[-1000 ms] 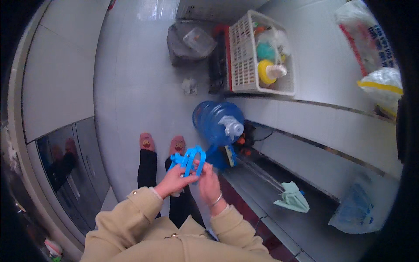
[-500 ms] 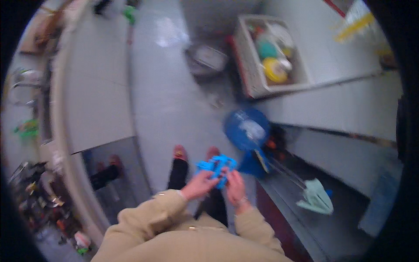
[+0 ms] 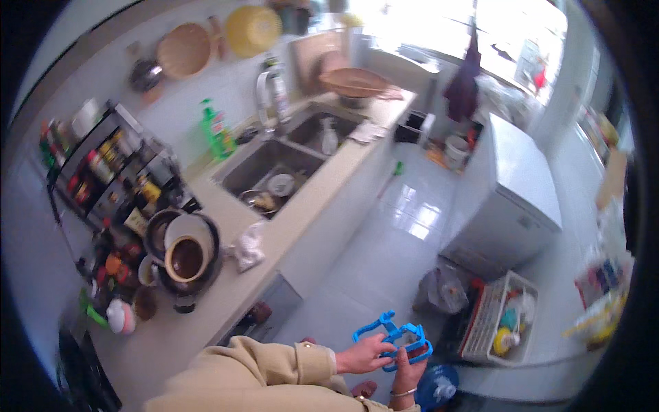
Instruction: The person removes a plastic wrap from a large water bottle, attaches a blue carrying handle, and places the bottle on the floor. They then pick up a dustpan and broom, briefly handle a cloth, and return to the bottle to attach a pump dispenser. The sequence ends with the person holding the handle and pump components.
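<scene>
Both my hands hold a blue plastic frame-like piece (image 3: 394, 336) in front of my chest, above the pale tiled floor. My left hand (image 3: 364, 356) grips its near left side, fingers curled around an edge. My right hand (image 3: 410, 367) grips it from below on the right, a bracelet on that wrist. My sleeves are beige. A blue water jug (image 3: 437, 388) stands on the floor just right of my right hand.
A kitchen counter (image 3: 288, 220) runs along the left with a double sink (image 3: 278, 168), a crumpled cloth (image 3: 248, 248) and stacked pots (image 3: 185, 254). A white chest freezer (image 3: 511, 189) stands right. A white basket (image 3: 500, 326) of bottles and a grey bag (image 3: 439, 294) sit on the floor.
The view has swung up from the floor and feet toward the counter and sink. Both hands keep hold of the blue piece, now low in the picture.
</scene>
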Available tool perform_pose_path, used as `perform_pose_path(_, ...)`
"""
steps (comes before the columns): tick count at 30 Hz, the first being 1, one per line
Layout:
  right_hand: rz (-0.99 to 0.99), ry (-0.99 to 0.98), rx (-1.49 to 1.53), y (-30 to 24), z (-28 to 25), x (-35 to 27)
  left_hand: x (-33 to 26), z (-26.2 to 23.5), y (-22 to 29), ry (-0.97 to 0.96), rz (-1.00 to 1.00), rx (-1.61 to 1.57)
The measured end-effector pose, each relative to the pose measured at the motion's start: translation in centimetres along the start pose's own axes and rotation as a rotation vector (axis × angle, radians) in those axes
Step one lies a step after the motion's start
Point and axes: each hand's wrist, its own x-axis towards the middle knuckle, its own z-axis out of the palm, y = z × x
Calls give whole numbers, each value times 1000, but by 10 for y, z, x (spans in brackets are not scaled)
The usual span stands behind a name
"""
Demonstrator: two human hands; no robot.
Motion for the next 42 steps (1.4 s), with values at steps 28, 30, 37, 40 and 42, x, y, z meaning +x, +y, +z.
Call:
perform_pose_path(28,364,-1584,-349,76,334,-260,-449,-42,0,1519,-840,682)
perform_pose_path(30,127,-1553,-479,85,353,-288,-479,-52,-11,1489,-852,640)
perform_pose_path(37,-229,-1236,-671,126,380,-368,-563,-77,-45,1351,-769,621)
perform_pose_path(40,-165,-1210,-608,129,384,-379,-584,-86,-51,1291,-783,625)
perform_pose_path(42,-165,-1199,-606,127,387,-383,-590,-92,-55,1263,-769,577)
